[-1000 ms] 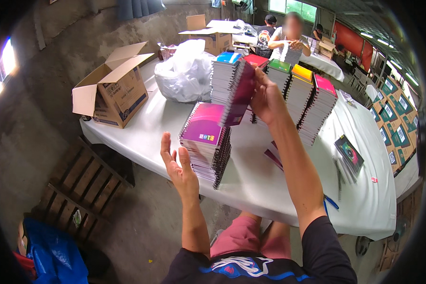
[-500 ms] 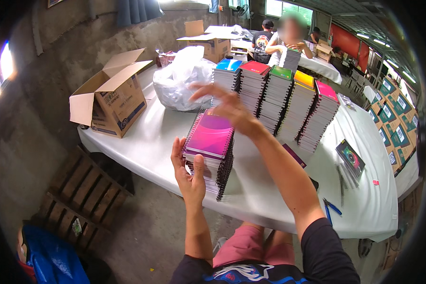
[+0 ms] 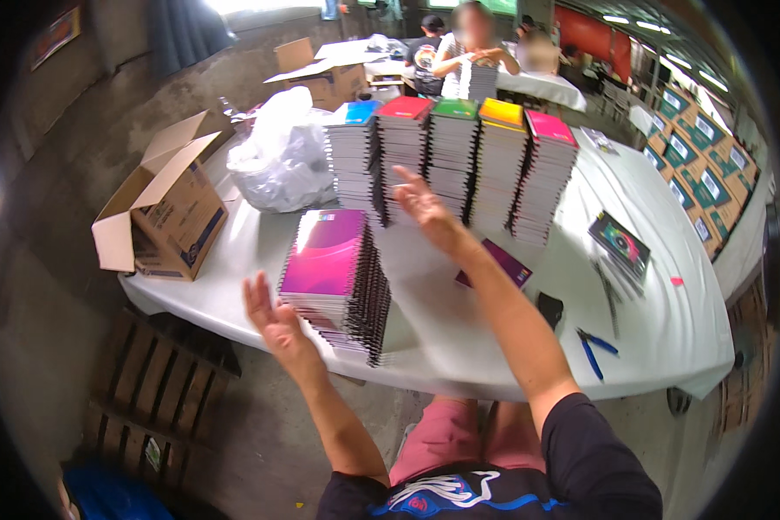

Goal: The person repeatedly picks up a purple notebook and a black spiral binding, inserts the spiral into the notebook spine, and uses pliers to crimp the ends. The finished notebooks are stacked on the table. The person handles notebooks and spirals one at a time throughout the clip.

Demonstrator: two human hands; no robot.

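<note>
A stack of spiral notebooks with purple-pink covers stands near the table's front edge, its black wire bindings facing right. Just left of its lower front corner is my left hand, fingers spread and holding nothing; whether it still touches the stack I cannot tell. My right hand hovers to the stack's right, fingers apart and nothing in them. Behind that hand rise tall notebook stacks with blue, red, green, yellow and pink top covers. A loose purple cover lies partly behind my right forearm.
An open cardboard box and a white plastic bag stand at the left. To the right lie blue-handled pliers, wire coils, a dark notebook and a black item. People sit at a far table.
My left hand has come off the purple stack's side and opened. My right hand has moved from above the stack to its right. The view has shifted, and the stack appears turned.
</note>
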